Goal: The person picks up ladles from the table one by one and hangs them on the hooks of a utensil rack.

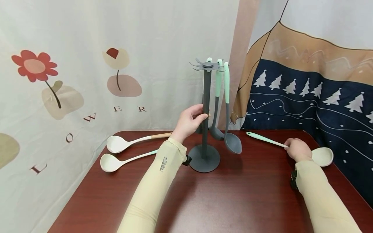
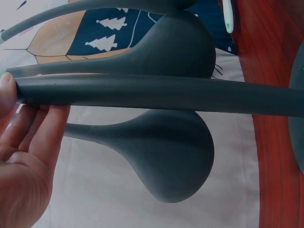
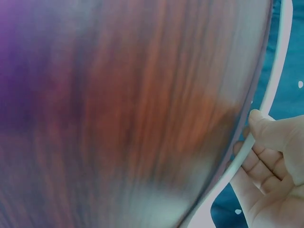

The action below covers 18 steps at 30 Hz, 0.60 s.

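Observation:
My left hand grips the upright pole of a dark grey utensil stand, thumb in front and fingers behind. From hooks on the stand's right and back hang grey utensils with mint handles, among them a grey ladle; rounded grey heads show beside the pole in the left wrist view. At the table's right side my right hand pinches the white shaft of a white ladle with a mint handle end. In the right wrist view, thumb and fingertips meet around that pale shaft.
On the left of the brown table lie two white ladles, one with a wooden handle and one with a mint handle. A printed curtain hangs behind, and a navy tree-patterned cloth hangs at the right.

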Each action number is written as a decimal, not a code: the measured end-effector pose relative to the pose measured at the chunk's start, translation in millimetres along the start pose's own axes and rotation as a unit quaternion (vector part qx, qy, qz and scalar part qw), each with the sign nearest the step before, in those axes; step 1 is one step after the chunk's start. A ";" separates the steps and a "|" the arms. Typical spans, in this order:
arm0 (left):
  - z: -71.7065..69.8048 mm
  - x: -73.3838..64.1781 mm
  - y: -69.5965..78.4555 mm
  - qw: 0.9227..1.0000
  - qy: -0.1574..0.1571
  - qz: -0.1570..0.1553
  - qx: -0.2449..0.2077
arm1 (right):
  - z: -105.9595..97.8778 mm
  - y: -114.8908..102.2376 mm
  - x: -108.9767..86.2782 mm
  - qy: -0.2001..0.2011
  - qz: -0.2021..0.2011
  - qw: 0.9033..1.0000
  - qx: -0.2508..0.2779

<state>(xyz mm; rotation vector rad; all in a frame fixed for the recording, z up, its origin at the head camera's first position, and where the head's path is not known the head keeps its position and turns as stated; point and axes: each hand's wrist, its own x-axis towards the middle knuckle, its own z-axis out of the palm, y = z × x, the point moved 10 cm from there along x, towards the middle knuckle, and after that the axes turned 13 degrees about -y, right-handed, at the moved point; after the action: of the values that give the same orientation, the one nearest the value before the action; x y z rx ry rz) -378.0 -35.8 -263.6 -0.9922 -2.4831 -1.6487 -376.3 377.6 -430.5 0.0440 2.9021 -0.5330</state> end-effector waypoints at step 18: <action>-0.2 -0.8 -0.7 1.000 0.005 0.000 0.008 | -8.4 -13.0 -6.5 0.050 -0.042 0.996 0.053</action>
<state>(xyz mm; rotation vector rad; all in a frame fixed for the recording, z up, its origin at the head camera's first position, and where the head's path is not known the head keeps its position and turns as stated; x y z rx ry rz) -377.7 -36.4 -264.3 -0.9804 -2.4862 -1.6263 -372.3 368.5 -417.0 -0.0359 2.9814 -0.7201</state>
